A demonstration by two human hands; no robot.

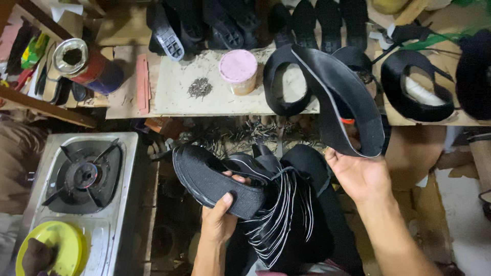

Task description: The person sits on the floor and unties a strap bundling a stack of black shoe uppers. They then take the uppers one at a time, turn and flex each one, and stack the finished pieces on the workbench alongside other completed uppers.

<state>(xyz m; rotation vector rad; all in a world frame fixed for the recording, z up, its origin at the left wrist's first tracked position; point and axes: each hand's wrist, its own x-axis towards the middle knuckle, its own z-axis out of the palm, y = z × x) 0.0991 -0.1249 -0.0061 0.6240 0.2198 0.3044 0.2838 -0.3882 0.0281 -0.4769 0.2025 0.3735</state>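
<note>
Down at the bottom centre of the frame we have our left hand (221, 217) closed around the near end of a black shoe upper (217, 179), thumb on top and fingers curled underneath, holding it tilted toward the left. Just under and beside it, a fanned stack of black cut pieces (279, 214) with pale edges rests on our lap. Over to the right of centre, our right hand (358, 174) pinches the lower edge of a long black strip (337, 97), fingers shut on it, and the strip rises away from us toward the upper middle. At the lower left sits a gas stove (84, 176), with a yellow bowl (53, 245) at its near corner. Further out, across the middle, a workbench (174, 97) carries a small pile of nails (199, 88), a pink-lidded jar (238, 70) and a tin can (84, 64) at the upper left. Along the top edge, black soles (204, 25) stand in a row.
</note>
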